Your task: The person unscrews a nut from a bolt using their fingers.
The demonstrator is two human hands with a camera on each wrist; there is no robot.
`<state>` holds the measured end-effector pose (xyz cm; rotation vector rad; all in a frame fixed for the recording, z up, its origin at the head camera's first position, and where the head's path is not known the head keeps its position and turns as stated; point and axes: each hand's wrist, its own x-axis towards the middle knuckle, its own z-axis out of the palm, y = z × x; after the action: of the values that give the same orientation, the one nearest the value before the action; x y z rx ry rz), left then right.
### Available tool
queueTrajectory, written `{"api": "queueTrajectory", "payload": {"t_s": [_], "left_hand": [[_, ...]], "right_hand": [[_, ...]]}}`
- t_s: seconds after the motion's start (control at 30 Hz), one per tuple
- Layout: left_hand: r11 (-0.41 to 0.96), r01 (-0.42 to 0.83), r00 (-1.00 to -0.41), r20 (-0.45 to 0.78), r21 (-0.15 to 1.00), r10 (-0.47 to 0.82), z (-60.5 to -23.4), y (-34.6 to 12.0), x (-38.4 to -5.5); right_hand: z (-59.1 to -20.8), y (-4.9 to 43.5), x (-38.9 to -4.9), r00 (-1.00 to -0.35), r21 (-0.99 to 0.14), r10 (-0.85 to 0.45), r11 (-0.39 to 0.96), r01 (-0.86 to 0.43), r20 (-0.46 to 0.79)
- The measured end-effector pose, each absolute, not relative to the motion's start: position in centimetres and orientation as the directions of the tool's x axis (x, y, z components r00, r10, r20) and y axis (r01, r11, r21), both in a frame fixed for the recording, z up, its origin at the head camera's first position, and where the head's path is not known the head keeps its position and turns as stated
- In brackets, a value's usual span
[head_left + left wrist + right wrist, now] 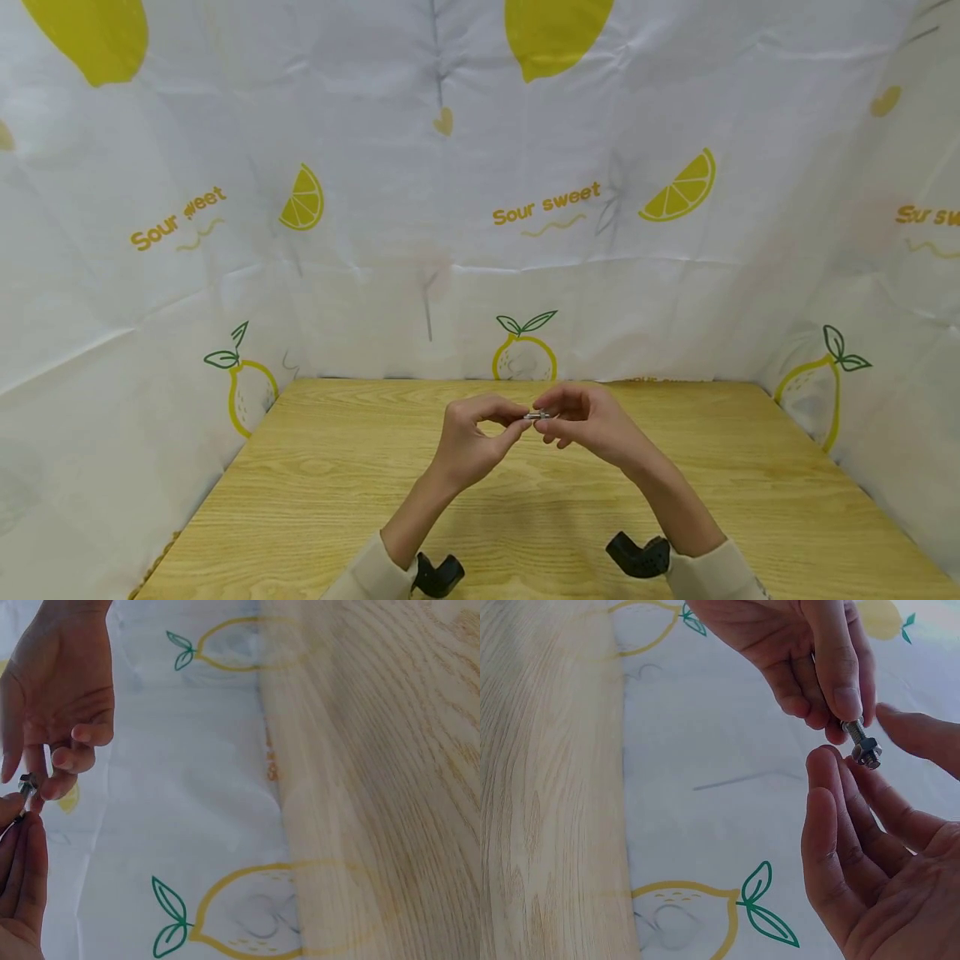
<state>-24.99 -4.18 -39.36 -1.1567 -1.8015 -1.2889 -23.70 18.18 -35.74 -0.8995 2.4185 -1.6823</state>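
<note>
Thumb and fingers of my left hand (468,442) pinch one end of a small metal bolt (856,733) above the table. A hex nut (867,752) sits on the bolt's threaded shank, near its free end. Around that end is my right hand (592,425), its thumb and fingers spread and loosely bent. In the right wrist view a gap shows between the right thumb and the nut; whether a fingertip touches the nut from behind, I cannot tell. The bolt's gripped end is mostly hidden by the left fingers.
A wood-grain table (337,500) lies below both hands. White sheeting (375,317) with printed lemons hangs behind it and along both sides. Each wrist carries a black mount (637,556) near the cream sleeve.
</note>
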Motion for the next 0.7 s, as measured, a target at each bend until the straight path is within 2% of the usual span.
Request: {"api": "queueTrajectory", "payload": {"t_s": [0.23, 0.5, 0.7], "left_hand": [[0.133, 0.912, -0.411, 0.862, 0.389, 0.296, -39.3, -4.15, -24.98], [0.122, 0.908, -0.419, 0.859, 0.401, 0.295, -39.3, -4.09, -24.94], [0.131, 0.906, -0.424, 0.857, 0.403, 0.293, -39.23, -4.11, -24.85]], "right_hand": [[-35.6, 18.16, -23.96, -0.824, -0.876, -0.527, 0.274, -0.398, 0.209], [-35.64, 18.17, -23.78, -0.834, -0.873, -0.489, 0.253, -0.417, 0.257], [-35.58, 18.17, -23.7, -0.851, -0.884, -0.466, 0.256, -0.391, 0.241]]}}
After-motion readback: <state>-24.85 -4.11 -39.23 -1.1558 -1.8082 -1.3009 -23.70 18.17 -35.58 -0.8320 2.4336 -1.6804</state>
